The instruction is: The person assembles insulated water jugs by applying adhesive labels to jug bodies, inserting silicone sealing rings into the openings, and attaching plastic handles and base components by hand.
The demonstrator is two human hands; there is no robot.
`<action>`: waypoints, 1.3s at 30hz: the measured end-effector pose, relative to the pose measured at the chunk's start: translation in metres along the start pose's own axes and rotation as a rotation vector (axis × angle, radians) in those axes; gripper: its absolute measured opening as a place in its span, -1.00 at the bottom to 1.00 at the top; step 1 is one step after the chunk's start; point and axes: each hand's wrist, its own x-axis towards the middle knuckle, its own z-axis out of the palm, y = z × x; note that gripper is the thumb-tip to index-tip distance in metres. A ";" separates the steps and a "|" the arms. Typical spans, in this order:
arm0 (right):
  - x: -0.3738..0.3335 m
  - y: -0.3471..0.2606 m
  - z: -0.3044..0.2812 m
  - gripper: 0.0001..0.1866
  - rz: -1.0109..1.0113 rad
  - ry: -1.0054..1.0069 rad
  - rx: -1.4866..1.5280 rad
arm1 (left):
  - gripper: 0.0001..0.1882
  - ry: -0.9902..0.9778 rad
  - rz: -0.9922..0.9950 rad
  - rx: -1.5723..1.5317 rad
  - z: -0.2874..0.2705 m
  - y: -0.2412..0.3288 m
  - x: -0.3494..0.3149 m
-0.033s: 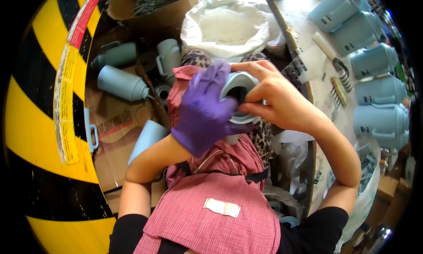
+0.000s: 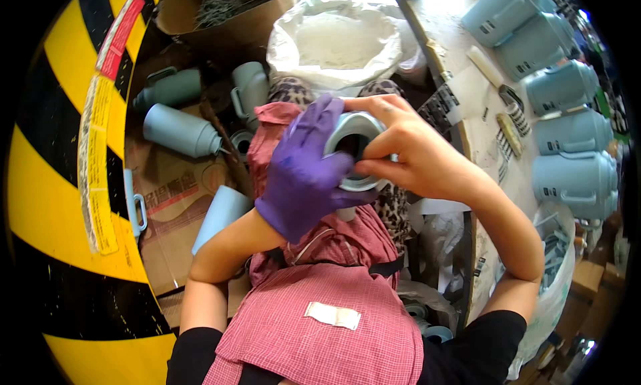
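At left, a yellow-and-black striped panel (image 2: 57, 198) — beside it, brown cardboard (image 2: 167, 215); at right, a pale, brightly lit desk (image 2: 482, 146).

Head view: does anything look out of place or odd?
Mildly: the left hand wears a purple glove but the right hand is bare, a mismatch; a pale blue flask lies sideways, not upright, on the cardboard.

Light falls brightest on the workbench (image 2: 455, 31) and white sack (image 2: 284, 48) toward the top, washing out their pale surfaces, while the flattened cardboard (image 2: 159, 241) at left sits dimmer and deep shadow lies below the open carton (image 2: 264, 19). The pale blue jug (image 2: 362, 119) is dark inside. The gloved left hand (image 2: 297, 168) looks softly blurred. Fisheye distortion bows the striped panel (image 2: 50, 195), the corners are black, and small glare spots dot the right rim
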 end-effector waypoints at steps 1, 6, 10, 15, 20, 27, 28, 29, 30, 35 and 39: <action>-0.005 0.001 -0.005 -0.86 0.012 -0.026 -0.027 | -0.55 0.028 -0.022 -0.122 0.002 -0.001 -0.003; -0.010 -0.002 -0.002 -0.83 -0.018 0.066 -0.062 | -0.57 0.087 -0.032 -0.254 0.009 -0.004 -0.002; -0.004 -0.015 -0.010 -0.83 0.092 0.002 -0.143 | -0.57 0.051 0.015 -0.138 0.010 -0.002 0.006; -0.014 0.003 -0.013 -0.84 -0.033 0.047 -0.097 | -0.58 0.022 -0.006 -0.140 0.010 0.002 0.008; -0.032 0.013 -0.003 -0.84 0.172 0.471 0.595 | -0.62 0.100 -0.061 -0.399 0.006 -0.008 0.017; -0.085 0.119 -0.005 -0.90 0.304 0.854 -0.728 | -0.56 0.138 -0.066 -0.410 -0.023 -0.034 0.020; -0.099 0.149 -0.009 -0.82 0.397 0.865 -0.839 | -0.53 0.163 -0.215 -0.547 -0.038 -0.033 0.022; -0.113 0.176 -0.015 -0.73 0.494 0.851 -0.961 | -0.55 0.191 -0.286 -0.514 -0.058 -0.040 0.028; -0.128 0.203 -0.015 -0.67 0.592 0.828 -1.050 | -0.61 0.247 -0.245 -0.761 -0.063 -0.041 0.049; -0.139 0.247 -0.005 -0.71 0.793 0.847 -0.841 | -0.59 0.003 -0.504 -0.697 -0.105 -0.133 0.093; -0.134 0.242 -0.002 -0.80 0.761 0.961 -0.783 | -0.53 -0.374 -0.648 -0.724 -0.004 -0.202 0.096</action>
